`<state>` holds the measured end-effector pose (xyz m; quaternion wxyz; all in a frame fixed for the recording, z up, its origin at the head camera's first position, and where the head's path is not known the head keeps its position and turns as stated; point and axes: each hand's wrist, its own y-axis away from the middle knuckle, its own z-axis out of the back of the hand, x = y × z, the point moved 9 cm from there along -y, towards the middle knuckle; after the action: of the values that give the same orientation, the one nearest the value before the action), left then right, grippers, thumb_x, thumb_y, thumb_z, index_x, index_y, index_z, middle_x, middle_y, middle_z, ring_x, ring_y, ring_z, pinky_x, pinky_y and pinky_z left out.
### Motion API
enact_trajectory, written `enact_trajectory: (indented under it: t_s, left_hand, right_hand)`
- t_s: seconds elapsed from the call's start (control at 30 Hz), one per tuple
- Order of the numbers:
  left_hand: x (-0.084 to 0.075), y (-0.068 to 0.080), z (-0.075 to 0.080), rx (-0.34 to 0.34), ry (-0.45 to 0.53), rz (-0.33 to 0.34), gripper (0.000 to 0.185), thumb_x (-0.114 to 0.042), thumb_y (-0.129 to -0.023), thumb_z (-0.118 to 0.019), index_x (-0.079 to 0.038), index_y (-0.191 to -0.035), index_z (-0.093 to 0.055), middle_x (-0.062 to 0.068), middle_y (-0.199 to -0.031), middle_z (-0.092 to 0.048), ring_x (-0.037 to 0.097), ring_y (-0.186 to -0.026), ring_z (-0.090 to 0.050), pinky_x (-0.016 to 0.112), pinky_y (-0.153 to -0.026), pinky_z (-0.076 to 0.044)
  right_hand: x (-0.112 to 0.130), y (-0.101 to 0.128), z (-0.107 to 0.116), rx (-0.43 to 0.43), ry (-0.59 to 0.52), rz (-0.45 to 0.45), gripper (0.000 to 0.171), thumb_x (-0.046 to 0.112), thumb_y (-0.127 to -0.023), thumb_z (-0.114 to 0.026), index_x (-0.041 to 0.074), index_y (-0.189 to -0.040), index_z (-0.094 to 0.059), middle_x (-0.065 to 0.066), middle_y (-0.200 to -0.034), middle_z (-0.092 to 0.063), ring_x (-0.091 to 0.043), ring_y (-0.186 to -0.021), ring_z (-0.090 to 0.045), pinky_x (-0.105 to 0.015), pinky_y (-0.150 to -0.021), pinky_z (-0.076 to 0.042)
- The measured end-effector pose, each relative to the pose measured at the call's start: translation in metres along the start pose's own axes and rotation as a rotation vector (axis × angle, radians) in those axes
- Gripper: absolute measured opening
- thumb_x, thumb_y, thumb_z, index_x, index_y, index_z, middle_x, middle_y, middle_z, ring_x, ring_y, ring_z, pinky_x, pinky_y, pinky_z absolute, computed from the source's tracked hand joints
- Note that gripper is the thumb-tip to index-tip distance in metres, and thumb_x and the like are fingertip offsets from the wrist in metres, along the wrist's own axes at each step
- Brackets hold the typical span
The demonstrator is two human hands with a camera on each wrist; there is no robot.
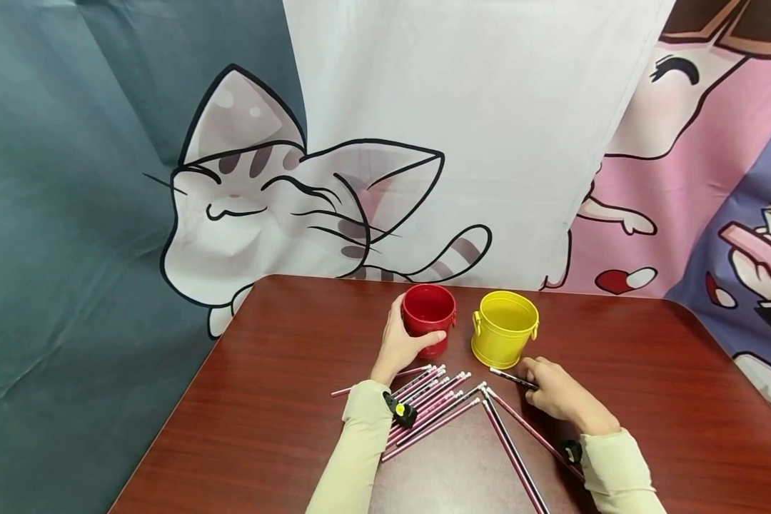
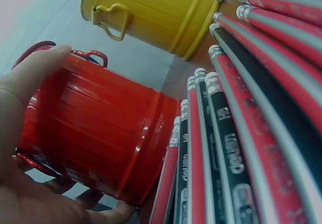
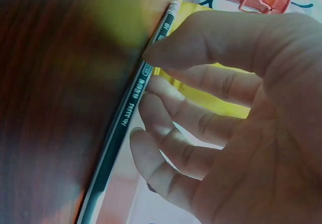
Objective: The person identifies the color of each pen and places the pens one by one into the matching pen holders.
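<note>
The right-hand grip [image 1: 555,391] is nearly closed, thumb and curled fingers pinching a black pencil [image 3: 126,114] just in front of the yellow bucket [image 1: 502,346]. The pencil's white eraser end points left and slightly away from the person; its long axis slants back toward the palm. Its far end is hidden behind the hand from the head and runs out of the right wrist picture, so I cannot tell whether it is sharpened. The left-hand grip [image 1: 403,343] is spread wide around the upright red bucket [image 1: 432,325], thumb on the near side, most fingers hidden behind it. Nearer the person on the bench [image 1: 295,343], a bundle of pencils [image 1: 432,412] slants with erasers toward the buckets, partly covered by the left sleeve [image 1: 353,450]; other pencils [image 1: 508,446] slope the opposite way, some cut off at the lower edge.
</note>
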<state>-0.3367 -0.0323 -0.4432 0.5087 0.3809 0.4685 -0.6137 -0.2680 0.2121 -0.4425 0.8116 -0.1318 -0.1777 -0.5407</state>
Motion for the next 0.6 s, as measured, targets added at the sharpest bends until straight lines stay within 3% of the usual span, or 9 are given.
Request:
enact_trajectory:
  t_s: [0.6]
  left_hand:
    - [0.0035,0.0000,0.0019,0.026,-0.031,0.035,0.088,-0.041,-0.067,-0.078,-0.030,-0.138,-0.026,-0.009,-0.133,-0.041,0.013,-0.120,-0.039,0.038,-0.089,-0.048]
  right_hand:
    - [-0.0018,0.0011,-0.0060,0.042,0.008,0.000,0.023,-0.002,-0.062,-0.065,0.011,-0.078,-0.055,0.003,-0.065,-0.045,-0.010,-0.060,-0.044,-0.025,-0.054,-0.036]
